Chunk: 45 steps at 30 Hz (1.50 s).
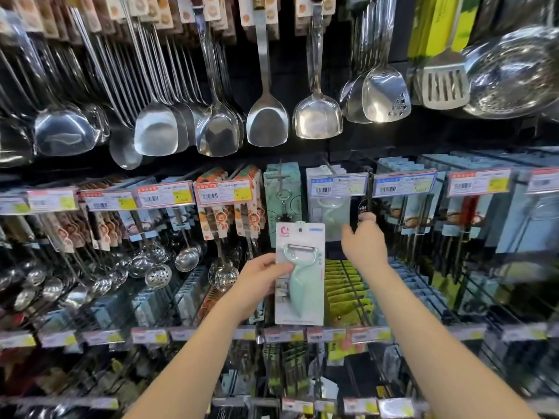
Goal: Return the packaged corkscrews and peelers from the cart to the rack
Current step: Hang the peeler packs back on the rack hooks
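Observation:
My left hand (262, 278) holds a packaged mint-green peeler (300, 273) upright by its left edge, in front of the rack. My right hand (364, 241) is raised to the right of it with fingers apart, its fingertips at the hook under a blue price label (338, 183). On that hook hang more packaged peelers (329, 214) of the same mint-green kind. To their left hang packaged corkscrews (282, 192) on a teal card. The cart is out of view.
Steel spatulas and ladles (266, 116) hang in a row above. Skimmers (157, 273) hang at lower left, blue-carded utensils (472, 213) at right. Green packages (348, 285) sit on hooks below the peelers. Price-label rails (211, 334) cross the rack.

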{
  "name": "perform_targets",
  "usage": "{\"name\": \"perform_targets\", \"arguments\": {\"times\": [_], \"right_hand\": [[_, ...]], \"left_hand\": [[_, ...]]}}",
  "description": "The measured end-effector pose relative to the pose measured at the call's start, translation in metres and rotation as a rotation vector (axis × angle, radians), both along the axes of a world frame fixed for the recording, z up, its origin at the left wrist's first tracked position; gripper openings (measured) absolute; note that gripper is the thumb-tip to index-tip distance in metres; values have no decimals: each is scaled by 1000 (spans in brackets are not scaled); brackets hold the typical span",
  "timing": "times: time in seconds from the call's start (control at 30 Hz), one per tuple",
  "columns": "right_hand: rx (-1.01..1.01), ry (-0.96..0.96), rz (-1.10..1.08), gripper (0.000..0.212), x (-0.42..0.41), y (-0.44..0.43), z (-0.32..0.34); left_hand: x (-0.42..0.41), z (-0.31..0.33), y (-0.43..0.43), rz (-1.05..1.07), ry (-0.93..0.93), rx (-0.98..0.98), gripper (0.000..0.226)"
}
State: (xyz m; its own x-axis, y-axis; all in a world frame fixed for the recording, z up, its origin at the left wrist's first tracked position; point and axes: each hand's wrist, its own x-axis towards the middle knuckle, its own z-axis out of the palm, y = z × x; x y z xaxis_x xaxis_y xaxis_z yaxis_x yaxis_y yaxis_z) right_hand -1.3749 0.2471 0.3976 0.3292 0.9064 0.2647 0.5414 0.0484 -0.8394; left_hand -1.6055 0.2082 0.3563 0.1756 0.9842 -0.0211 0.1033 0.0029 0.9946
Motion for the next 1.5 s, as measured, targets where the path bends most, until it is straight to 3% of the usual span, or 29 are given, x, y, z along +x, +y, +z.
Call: {"name": "perform_targets", "arguments": {"times": [0.07,0.17,0.23,0.43,0.63,1.5], "right_hand": [[44,81,62,36,-1,-13,-12],[-15,308,320,25,-2,-29,-26],[-20,322,394,19,1,-35,-29],[124,413,389,11,18,-40,-14],[180,385,448,14,27,-38,0],[199,599,524,21,26,-27,14]], "left_hand": [[11,2,3,-5,12,16,22],[26,8,8,9,20,45,21],[35,12,13,9,24,64,21],[61,22,16,45,-52,176,23],[73,29,17,92,-99,285,20],[85,57,5,133,-139,346,22]]}}
